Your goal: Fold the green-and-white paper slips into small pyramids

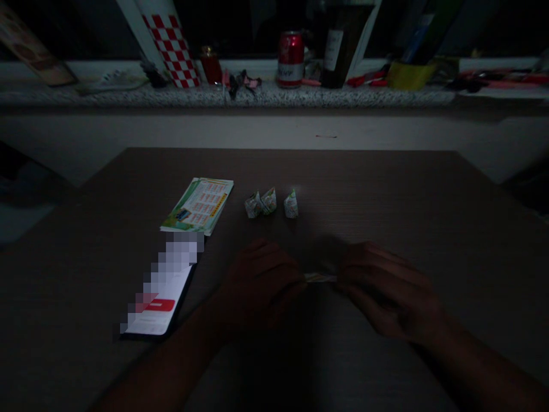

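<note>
Between my hands is a thin, narrow strip of folded paper (pixel 321 278), seen nearly edge-on. My left hand (pixel 266 280) pinches its left end, and my right hand (pixel 386 286) pinches the right end with fingers pressed together. The image is dark, so much of the strip is hidden behind my fingers. Beyond my hands stand small folded paper pieces with printed patterns: two touching ones (pixel 261 203) and a single one (pixel 290 204) slightly to their right.
A stack of printed calendar cards (pixel 199 206) lies at the left, with a lit phone (pixel 160 306) nearer me. Behind the table (pixel 386 189), a stone windowsill (pixel 257 98) holds a red can (pixel 290 60), a checkered tube (pixel 174 48), a dark bottle (pixel 337 51) and a yellow container (pixel 410 75).
</note>
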Demonstrator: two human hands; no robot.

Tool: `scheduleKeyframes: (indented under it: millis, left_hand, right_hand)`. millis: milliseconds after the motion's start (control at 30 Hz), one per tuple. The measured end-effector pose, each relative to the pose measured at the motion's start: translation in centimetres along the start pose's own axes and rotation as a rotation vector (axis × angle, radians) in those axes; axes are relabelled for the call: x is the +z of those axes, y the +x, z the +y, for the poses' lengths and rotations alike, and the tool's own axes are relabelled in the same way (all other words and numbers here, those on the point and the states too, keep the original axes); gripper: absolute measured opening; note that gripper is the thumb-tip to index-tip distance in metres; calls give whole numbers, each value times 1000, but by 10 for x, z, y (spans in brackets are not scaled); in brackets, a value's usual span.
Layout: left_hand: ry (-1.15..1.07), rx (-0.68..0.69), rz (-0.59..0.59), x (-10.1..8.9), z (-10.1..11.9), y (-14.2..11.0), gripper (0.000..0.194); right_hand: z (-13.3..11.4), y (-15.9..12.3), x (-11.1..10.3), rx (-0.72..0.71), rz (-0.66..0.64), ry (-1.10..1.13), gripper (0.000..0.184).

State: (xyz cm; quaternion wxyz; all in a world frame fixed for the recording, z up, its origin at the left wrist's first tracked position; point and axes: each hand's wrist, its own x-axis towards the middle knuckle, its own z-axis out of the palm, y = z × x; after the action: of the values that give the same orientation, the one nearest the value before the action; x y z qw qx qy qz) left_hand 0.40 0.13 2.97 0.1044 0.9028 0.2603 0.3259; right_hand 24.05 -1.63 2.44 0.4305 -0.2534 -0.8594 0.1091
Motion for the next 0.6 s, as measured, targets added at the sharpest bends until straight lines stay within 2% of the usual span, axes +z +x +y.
scheduleKeyframes:
  millis: [267,400,500,600]
  left_hand:
    - [-77,-70,107,0,7,-2,5]
    - [-198,-205,50,6,8,-4,3]
    - [-251,-339,-12,13,9,-7,9]
    - [-246,-395,-91,22,9,-10,13]
  right_hand:
    - [4,-3,4,32,72,21,25]
    - [2,-3,5,69,68,30,25]
    - [2,-3,7,113,63,-2,23]
    - [7,-4,13,185,30,-31,18]
